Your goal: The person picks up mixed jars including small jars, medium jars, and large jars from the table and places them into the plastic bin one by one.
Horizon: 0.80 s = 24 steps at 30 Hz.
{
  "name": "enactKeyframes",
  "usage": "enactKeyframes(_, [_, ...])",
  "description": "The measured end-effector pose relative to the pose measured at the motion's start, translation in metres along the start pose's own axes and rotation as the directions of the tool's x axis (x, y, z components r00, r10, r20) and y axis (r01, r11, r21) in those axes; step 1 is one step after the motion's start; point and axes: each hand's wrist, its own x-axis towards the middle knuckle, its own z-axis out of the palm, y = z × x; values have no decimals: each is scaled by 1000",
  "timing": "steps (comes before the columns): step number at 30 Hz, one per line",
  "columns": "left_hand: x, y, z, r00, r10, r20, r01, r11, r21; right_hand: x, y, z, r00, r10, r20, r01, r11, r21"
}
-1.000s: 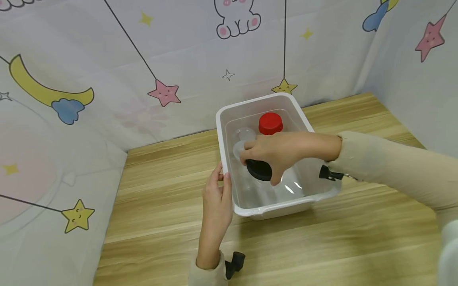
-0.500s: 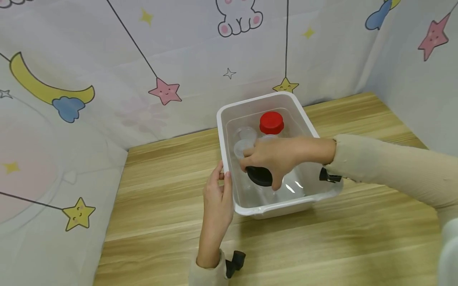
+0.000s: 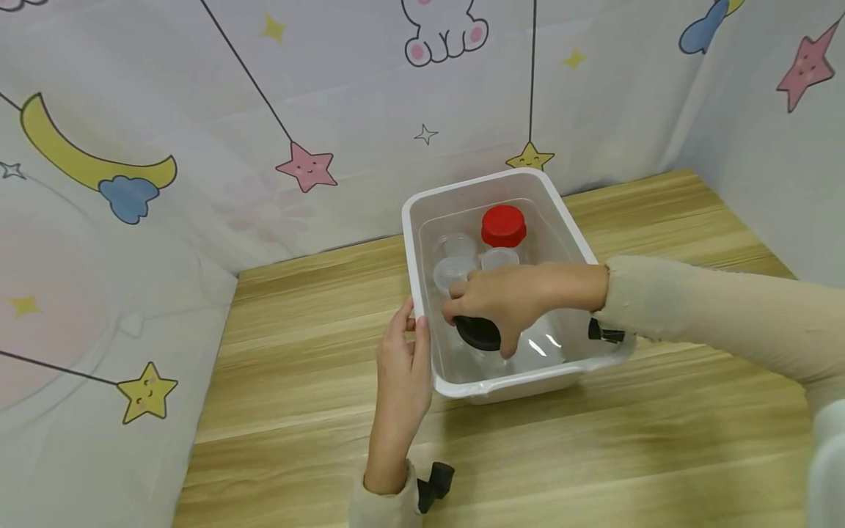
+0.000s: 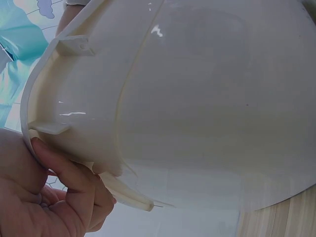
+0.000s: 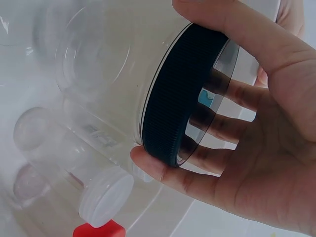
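Note:
A white plastic bin (image 3: 581, 233) stands on the wooden table, and my left hand (image 3: 404, 367) grips its left rim. In the left wrist view, fingers (image 4: 74, 180) curl under the bin's lip. Inside the bin, my right hand (image 3: 503, 295) holds a clear jar by its ribbed black lid (image 3: 477, 334). The right wrist view shows thumb and fingers spread around this lid (image 5: 180, 94), with the transparent jar body (image 5: 116, 64) beyond it. Behind the hand are a red-lidded jar (image 3: 504, 225) and several clear containers, including one with a translucent lid (image 3: 499, 258).
The wood-grain table (image 3: 310, 352) extends on both sides of the bin. A printed cloth wall (image 3: 356, 95) with stars and a moon rises behind and at the left. Another pale wall (image 3: 772, 161) stands at the right.
My right hand has moved a little toward the bin's near side with the black-lidded jar, uncovering the translucent-lidded container behind it. The left hand keeps its hold on the rim.

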Motion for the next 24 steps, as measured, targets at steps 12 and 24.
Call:
enactKeyframes(12, [0, -1, 0, 1000, -19, 2, 19, 1000, -5, 7, 0, 7, 1000, 4, 27, -3, 999, -34])
enactKeyframes(24, [0, -2, 0, 1000, -17, 15, 17, 1000, 6, 13, 2, 19, 1000, -14, 23, 14, 999, -37])
